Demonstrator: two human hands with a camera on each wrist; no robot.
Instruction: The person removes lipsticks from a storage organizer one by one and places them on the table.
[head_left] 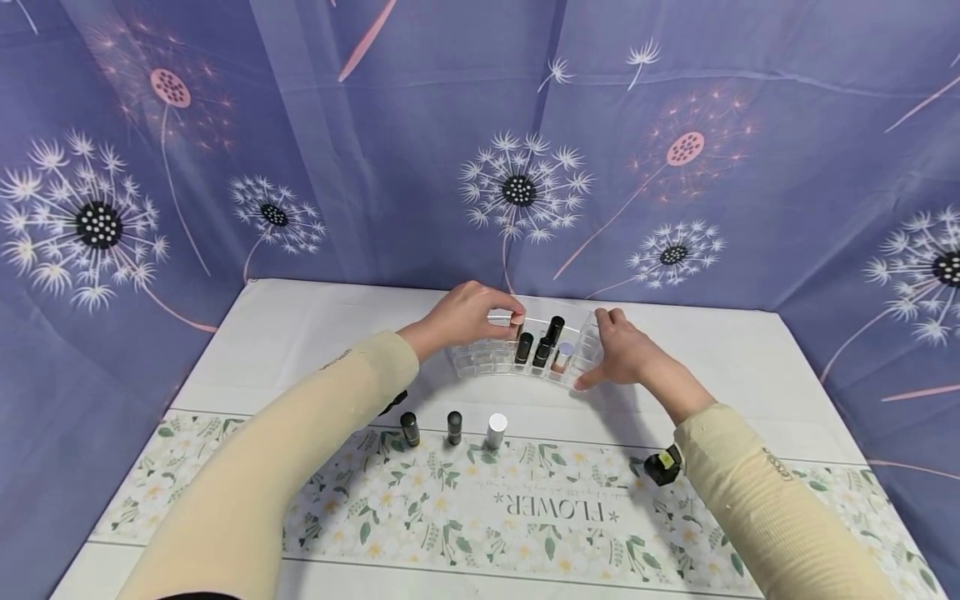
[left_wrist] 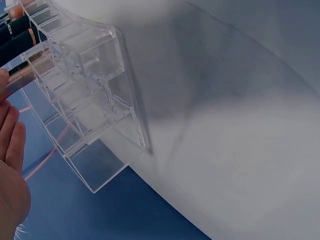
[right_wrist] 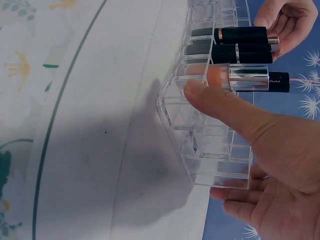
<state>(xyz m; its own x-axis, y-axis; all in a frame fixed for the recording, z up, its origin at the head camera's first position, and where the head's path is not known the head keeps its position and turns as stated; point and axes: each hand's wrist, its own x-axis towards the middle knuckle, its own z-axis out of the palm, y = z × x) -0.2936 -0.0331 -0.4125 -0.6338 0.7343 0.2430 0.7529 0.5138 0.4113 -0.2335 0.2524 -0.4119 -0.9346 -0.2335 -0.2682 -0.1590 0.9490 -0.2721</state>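
Observation:
A clear acrylic lipstick organizer [head_left: 487, 360], curved and divided into small compartments, stands toward the back of the white table. My left hand [head_left: 468, 317] pinches a rose-gold lipstick tube [head_left: 516, 325] at the organizer's back row; in the left wrist view the lower part of this tube [left_wrist: 22, 75] sits within a compartment. My right hand [head_left: 630, 350] grips the organizer's right end, thumb at the front and fingers behind. Beside the held tube, black lipsticks [head_left: 524, 347] and a silver-banded tube with a peach base [right_wrist: 250, 77] stand in the compartments.
Two dark lipsticks [head_left: 454, 427] and a silver-white one [head_left: 497, 431] stand in a row on the table in front of the organizer. A floral printed strip [head_left: 555, 533] crosses the tabletop. Behind hangs a blue dandelion-patterned curtain [head_left: 405, 167]. A small black device [head_left: 663, 467] is by the right sleeve.

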